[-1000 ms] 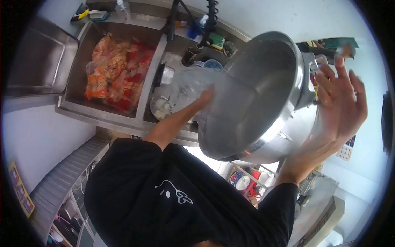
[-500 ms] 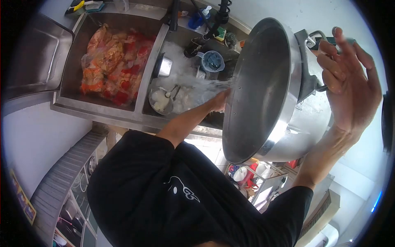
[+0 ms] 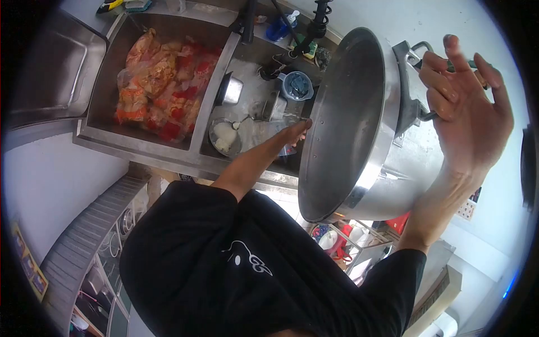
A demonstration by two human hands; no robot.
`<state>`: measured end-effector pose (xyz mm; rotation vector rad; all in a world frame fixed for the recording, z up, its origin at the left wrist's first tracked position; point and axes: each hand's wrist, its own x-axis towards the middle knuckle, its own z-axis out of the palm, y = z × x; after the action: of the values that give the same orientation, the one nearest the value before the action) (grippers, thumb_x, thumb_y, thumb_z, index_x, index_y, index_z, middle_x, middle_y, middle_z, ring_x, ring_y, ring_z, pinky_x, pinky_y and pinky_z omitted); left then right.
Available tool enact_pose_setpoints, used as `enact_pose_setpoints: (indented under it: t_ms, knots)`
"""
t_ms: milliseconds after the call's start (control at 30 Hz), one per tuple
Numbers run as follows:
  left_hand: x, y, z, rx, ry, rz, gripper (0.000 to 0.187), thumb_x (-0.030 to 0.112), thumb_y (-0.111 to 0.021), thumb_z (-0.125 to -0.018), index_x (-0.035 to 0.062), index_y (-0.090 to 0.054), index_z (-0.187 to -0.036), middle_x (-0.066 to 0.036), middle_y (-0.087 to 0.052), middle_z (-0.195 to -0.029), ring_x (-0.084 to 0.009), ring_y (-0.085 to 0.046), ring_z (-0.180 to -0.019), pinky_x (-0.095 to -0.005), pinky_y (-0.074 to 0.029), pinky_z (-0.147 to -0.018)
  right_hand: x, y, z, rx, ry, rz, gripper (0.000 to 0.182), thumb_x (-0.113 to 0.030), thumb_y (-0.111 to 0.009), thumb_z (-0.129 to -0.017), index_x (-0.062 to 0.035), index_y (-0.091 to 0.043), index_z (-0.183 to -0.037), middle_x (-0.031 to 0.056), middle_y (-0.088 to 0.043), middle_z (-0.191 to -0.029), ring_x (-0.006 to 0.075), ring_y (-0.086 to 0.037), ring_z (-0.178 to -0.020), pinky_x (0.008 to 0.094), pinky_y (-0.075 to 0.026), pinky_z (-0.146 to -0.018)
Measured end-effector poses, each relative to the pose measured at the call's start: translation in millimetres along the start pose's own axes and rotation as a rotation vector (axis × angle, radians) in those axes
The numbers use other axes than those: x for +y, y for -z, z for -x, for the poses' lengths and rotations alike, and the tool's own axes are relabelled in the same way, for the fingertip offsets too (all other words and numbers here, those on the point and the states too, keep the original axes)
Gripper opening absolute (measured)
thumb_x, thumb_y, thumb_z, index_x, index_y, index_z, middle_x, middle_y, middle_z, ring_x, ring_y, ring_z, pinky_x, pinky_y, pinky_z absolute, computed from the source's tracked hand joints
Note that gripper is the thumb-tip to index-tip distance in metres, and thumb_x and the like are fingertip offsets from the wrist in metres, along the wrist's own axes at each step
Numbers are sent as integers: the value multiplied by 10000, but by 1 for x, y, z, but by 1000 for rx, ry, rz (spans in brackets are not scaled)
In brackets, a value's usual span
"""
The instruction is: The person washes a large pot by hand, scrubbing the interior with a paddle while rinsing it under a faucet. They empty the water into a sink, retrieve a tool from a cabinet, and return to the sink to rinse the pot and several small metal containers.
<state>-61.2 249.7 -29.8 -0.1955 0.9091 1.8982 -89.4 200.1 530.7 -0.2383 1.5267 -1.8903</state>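
Note:
A large metal pot [image 3: 349,129] is tipped on its side over the right sink basin [image 3: 247,62], its wide mouth facing left. My right hand [image 3: 469,106] is at the pot's side handle [image 3: 426,112], some fingers curled at it and others raised. At the rim's near-left side, my left hand [image 3: 295,133] presses against the edge, its fingers partly hidden. Below the rim in the basin are a metal bowl [image 3: 225,136] with white contents, a metal container [image 3: 274,106] and a blue-white plastic strainer cup [image 3: 296,86].
Bagged orange and red food [image 3: 163,78] fills the left basin [image 3: 104,106]. A metal lid or pan [image 3: 53,73] stands beside it. Behind the sink are a blue soap bottle [image 3: 281,28] and a black spring hose [image 3: 320,25]. A rack [image 3: 359,241] stands below the pot.
Water was pouring from the pot into the right basin; the stream has now almost stopped and the splash has settled. The pot and my right hand have shifted slightly left.

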Motion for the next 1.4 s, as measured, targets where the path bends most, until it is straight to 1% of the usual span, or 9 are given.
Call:
enact_pose_setpoints:
  t_ms: [233, 367, 500, 567, 700, 833, 900, 1267, 1400]
  knots:
    - [-13, 16, -2, -61, 79, 37, 881, 766, -348, -819, 217, -177, -1486, -158, -182, -1522, -432, -220, -1342, -796, -151, -901, 6, 4, 2, 85, 14, -72, 372, -225, -434, -931, 24, -383, -1203, 122, -380, -964, 135, -371, -756, 229, -324, -564]
    - [45, 29, 45, -79, -226, 301, 689, 587, -278, -951, 98, -295, -1437, -165, -406, -1406, -316, -417, -1272, -498, -372, -1010, 6, 23, 36, 186, 113, -159, 385, -239, -407, -938, 9, -367, -1230, 144, -387, -974, 156, -367, -797, 243, -330, -584]
    - [108, 93, 77, 128, -242, 99, 716, 641, -338, -919, 103, -418, -1384, -157, -468, -1362, -251, -434, -1264, -420, -303, -1082, 24, 70, 78, 156, 238, -303, 363, -239, -412, -934, -13, -360, -1213, 134, -357, -966, 167, -334, -785, 263, -307, -583]
    - [118, 149, 71, 208, -1156, -1068, 703, 619, -367, -926, 93, -423, -1390, -134, -460, -1377, -243, -413, -1283, -393, -313, -1072, 43, 85, 93, 140, 295, -345, 352, -245, -426, -928, -19, -374, -1193, 123, -347, -953, 165, -318, -764, 267, -293, -577]
    - [159, 147, 150, 447, -381, -157, 804, 676, -409, -877, 108, -338, -1441, -92, -379, -1448, -219, -346, -1323, -366, -273, -1089, 74, 107, 97, 140, 363, -446, 301, -268, -462, -912, -24, -428, -1084, 97, -333, -915, 145, -287, -731, 265, -258, -569]
    - [179, 147, 193, 232, -499, -660, 808, 677, -429, -868, 177, -264, -1482, -99, -338, -1481, -214, -257, -1378, -366, -225, -1115, 99, 120, 96, 274, 366, -574, 304, -290, -493, -900, -3, -477, -998, 89, -332, -873, 141, -285, -719, 258, -260, -568]
    - [185, 143, 191, 517, -126, -429, 664, 557, -474, -913, 177, -355, -1445, -130, -430, -1407, -225, -389, -1290, -341, -308, -1067, 109, 130, 100, 236, 365, -602, 311, -302, -504, -891, -5, -489, -984, 88, -337, -860, 141, -282, -710, 256, -260, -561]
    - [134, 140, 113, 701, -488, -775, 471, 418, -491, -934, 12, -609, -1141, -100, -651, -1006, -170, -563, -940, -331, -435, -845, 90, 89, 112, 266, 402, -536, 314, -296, -472, -901, -12, -442, -1031, 127, -368, -927, 138, -284, -715, 250, -264, -562]
    - [101, 111, 57, 610, -465, -592, 600, 521, -384, -953, 16, -571, -1218, -226, -593, -1199, -330, -531, -1180, -384, -400, -975, 67, 56, 96, 286, 423, -355, 274, -262, -454, -900, -20, -411, -1020, 114, -355, -913, 135, -287, -722, 242, -270, -554]
